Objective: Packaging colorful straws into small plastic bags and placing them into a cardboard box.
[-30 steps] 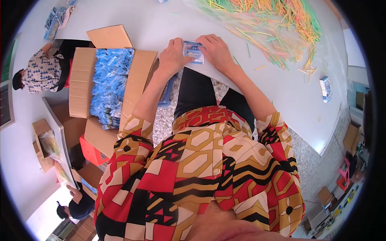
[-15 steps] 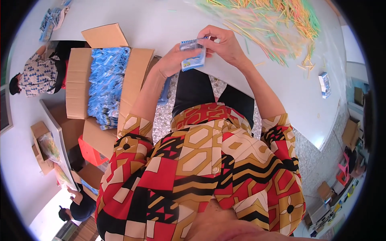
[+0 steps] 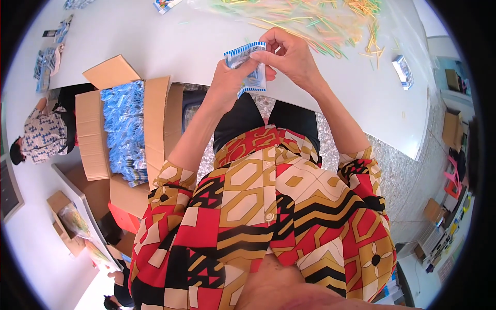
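Observation:
Above the near edge of the table, my left hand (image 3: 230, 85) grips a small flat packet (image 3: 255, 82) with blue striped ends and a partly clear film. The left thumb lies across its face. My right hand (image 3: 294, 57) is closed at the packet's upper right edge, fingertips pinching there. Whether the packet's top is sealed or torn I cannot tell. To the left of my left arm stands an open cardboard box (image 3: 92, 137), filled with many similar blue packets (image 3: 124, 129).
Thin coloured sticks (image 3: 336, 26) lie on clear plastic film across the white table (image 3: 356, 98). A small blue-and-white box (image 3: 403, 72) sits at its right. More packets (image 3: 45, 67) lie at the far left. Two other people (image 3: 49, 129) are at the left side.
The whole view has shifted, so the table items and box appear moved. Both hands stay on the packet, which has turned slightly, with more of its striped top edge showing.

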Demonstrator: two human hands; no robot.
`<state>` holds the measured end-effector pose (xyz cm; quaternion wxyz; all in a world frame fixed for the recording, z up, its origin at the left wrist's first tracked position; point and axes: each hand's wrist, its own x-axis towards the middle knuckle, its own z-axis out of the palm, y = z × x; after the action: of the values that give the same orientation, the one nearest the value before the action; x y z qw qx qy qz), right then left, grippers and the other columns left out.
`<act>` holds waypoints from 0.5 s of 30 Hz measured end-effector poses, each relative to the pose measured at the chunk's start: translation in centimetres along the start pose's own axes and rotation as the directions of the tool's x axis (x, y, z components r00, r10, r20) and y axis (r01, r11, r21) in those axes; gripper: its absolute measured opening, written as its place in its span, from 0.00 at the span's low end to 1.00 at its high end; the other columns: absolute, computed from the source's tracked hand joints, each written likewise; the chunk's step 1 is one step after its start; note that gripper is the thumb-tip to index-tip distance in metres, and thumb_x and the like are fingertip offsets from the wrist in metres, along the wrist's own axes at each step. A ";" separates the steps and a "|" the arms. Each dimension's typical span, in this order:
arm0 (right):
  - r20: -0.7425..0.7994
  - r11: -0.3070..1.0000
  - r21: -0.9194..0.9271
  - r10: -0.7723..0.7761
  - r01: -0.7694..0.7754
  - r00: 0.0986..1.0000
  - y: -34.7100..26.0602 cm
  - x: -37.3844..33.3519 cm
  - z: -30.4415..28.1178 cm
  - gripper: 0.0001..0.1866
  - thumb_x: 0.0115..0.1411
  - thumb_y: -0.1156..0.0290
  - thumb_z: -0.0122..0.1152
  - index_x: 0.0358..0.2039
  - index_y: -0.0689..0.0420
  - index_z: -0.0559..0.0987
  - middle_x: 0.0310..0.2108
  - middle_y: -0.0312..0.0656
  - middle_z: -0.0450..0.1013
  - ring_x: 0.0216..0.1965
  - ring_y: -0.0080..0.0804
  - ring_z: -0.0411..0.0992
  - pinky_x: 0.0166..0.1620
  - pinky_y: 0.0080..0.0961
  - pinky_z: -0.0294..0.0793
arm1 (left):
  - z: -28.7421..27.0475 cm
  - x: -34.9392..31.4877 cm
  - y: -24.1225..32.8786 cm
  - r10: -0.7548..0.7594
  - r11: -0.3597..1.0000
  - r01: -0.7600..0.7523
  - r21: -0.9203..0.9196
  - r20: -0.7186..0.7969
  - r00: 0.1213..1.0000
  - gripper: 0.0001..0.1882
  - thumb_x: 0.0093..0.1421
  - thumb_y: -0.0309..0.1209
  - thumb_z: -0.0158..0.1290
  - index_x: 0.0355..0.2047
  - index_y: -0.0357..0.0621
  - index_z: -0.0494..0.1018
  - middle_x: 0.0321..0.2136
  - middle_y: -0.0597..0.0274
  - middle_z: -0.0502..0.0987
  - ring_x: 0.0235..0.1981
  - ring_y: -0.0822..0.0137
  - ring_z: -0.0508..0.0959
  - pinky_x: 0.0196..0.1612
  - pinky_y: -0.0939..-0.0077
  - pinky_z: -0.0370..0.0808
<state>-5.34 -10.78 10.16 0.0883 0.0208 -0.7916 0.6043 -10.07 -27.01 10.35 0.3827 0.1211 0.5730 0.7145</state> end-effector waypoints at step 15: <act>-0.114 1.000 -0.003 -0.014 0.014 0.993 0.4 -0.8 -1.5 0.08 0.55 0.71 0.60 0.33 0.60 0.79 0.23 0.35 0.73 0.24 0.16 0.67 0.28 0.15 0.68 | 1.0 0.6 -0.8 0.022 0.968 -0.026 -0.251 -0.018 1.000 0.11 0.57 0.24 0.52 0.41 0.36 0.72 0.34 0.56 0.78 0.34 0.67 0.79 0.38 0.73 0.77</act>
<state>-4.48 -9.33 10.06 0.1377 -0.0082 -0.7859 0.6028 -9.52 -25.84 9.76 0.3819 0.0735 0.4794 0.7867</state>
